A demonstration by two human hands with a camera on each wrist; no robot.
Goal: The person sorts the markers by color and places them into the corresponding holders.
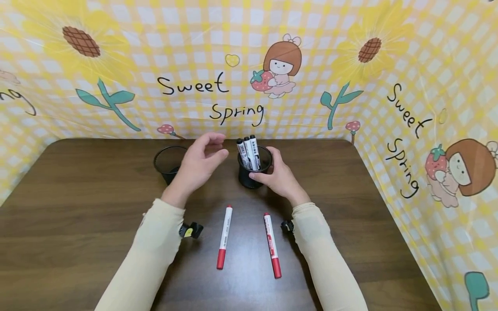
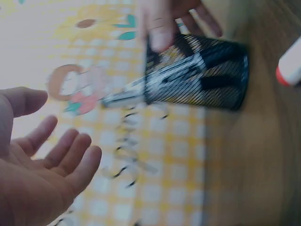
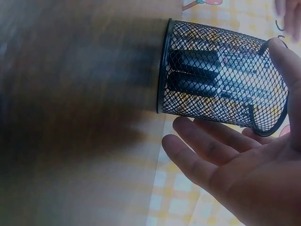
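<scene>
A black mesh pen holder stands at the back of the table with three black-and-white markers upright in it. My right hand grips this holder at its right side, thumb in front by the rim. In the right wrist view, the markers' black ends show through the mesh. My left hand hovers left of the holder, fingers loosely bent and apart from it; the left wrist view shows the palm holding nothing. Behind the left hand is a second black mesh holder, partly hidden.
Two red-and-white markers lie on the brown table between my forearms: the left marker and the right marker, red caps towards me. A yellow checked cloth hangs along the table's back and right edges.
</scene>
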